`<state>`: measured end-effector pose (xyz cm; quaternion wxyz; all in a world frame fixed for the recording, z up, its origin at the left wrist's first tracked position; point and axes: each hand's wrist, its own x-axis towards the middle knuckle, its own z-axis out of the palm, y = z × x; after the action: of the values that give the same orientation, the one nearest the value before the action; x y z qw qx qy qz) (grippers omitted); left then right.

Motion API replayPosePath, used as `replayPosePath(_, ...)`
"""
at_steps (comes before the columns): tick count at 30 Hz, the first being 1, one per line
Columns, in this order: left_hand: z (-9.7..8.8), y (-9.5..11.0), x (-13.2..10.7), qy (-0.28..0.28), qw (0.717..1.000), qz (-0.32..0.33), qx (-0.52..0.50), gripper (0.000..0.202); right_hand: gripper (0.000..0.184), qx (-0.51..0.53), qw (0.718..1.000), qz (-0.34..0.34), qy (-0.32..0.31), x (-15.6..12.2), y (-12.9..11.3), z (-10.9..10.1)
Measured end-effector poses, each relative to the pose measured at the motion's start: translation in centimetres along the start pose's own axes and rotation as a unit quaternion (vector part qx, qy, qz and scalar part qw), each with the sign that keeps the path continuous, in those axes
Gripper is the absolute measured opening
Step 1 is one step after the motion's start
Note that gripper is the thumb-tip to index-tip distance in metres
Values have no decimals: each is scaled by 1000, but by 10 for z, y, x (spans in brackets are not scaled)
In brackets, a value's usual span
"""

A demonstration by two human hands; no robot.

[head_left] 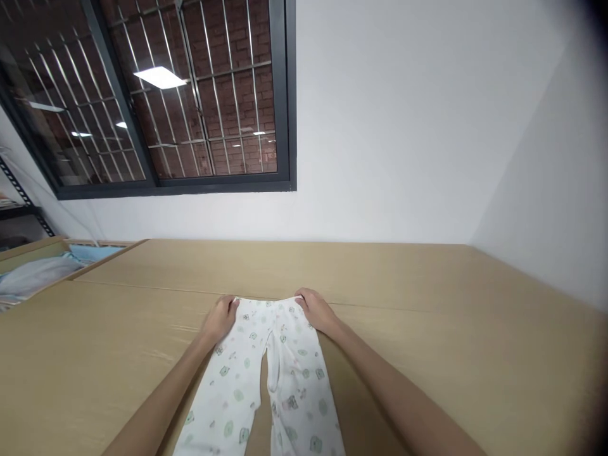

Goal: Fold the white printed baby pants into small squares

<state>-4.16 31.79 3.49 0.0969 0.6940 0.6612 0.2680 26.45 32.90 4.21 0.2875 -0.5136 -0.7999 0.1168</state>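
Observation:
A pair of white pants (297,361) with a small green and grey print lies spread out, waistband away from me and legs towards me. My left hand (223,318) is closed on the left corner of the waistband. At the waistband's right corner, my right hand (314,309) pinches the cloth between thumb and fingers. The waistband is stretched between both hands. The two legs lie apart, with a gap between them, and their lower ends run out of view at the bottom.
The pants rest on a wide tan cardboard-like surface (427,354) with a seam across it. An open box (78,272) holding pale blue and white cloth stands at the far left. Behind are a white wall (380,126), a barred window (213,95) and part of a black shelf (21,212).

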Motion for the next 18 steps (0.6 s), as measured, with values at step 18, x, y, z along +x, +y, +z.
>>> replayPosePath(18, 6, 142, -114, -207, 971, 120, 2, 33, 33, -144, 988, 15, 56, 15, 17, 21)
